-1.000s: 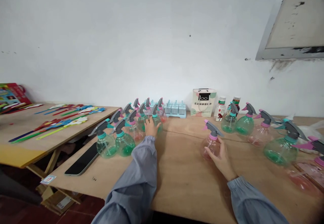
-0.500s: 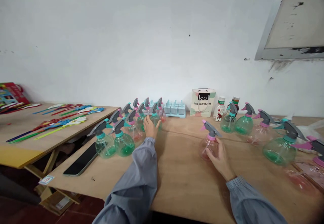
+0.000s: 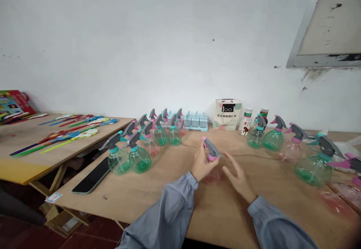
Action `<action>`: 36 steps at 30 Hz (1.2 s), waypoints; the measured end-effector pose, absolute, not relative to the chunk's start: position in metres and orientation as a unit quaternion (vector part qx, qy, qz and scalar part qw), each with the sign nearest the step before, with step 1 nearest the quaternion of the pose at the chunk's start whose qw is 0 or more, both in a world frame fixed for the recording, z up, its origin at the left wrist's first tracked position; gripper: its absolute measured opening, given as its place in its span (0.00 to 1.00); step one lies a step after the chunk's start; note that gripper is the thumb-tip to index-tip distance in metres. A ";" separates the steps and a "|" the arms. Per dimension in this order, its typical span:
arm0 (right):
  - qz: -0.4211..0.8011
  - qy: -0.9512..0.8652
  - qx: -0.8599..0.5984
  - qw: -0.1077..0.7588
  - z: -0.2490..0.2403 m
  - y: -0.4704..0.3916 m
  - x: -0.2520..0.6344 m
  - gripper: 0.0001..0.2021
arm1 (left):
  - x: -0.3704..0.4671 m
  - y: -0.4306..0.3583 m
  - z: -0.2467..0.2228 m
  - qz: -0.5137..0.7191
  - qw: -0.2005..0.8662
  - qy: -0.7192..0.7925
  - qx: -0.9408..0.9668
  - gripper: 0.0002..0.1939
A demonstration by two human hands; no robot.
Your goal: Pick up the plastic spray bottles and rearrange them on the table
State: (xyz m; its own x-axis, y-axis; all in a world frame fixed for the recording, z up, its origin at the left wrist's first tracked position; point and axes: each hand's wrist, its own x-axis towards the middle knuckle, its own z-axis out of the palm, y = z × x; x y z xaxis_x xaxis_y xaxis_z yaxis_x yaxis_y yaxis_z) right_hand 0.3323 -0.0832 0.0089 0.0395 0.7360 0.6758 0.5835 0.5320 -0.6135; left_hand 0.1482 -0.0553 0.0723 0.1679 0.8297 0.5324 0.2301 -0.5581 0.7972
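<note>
Seemingly midway, sprayers (image 3: 140,160) stand near the tabletop's (image 3: 225,219) left edge, others (image 3: 313,170) rightward, left hand (image 3: 201,164) gripping a pink sprayer (image 3: 211,158), right hand (image 3: 238,176) spread-fingered.

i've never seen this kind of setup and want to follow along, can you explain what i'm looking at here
There is no machine here: a person works with two bare hands, in grey-blue sleeves. The view comes from one camera worn on the head, looking forward and down.

The left hand holds a pink spray bottle near its neck. The right hand is open close beside it, fingers spread; whether it touches is hard to tell.

On the wooden table, green and pink bottles stand to the left and right. A dark-screened phone lies near the left edge, and a paper bag stands at the back by the wall.
</note>
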 end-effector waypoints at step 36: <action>0.073 -0.553 -0.535 0.635 -0.018 -0.060 0.407 0.40 | 0.103 -0.033 0.080 0.529 0.654 0.281 0.463 0.15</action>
State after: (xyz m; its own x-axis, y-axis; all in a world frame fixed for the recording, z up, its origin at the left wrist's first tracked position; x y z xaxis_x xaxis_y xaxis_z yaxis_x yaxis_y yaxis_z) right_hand 0.4072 -0.0602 -0.0185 0.3788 0.6841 0.6233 0.4986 0.4165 -0.7602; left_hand 0.1030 -0.0330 0.0804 0.2827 0.9515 0.1214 -0.4307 0.0129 0.9024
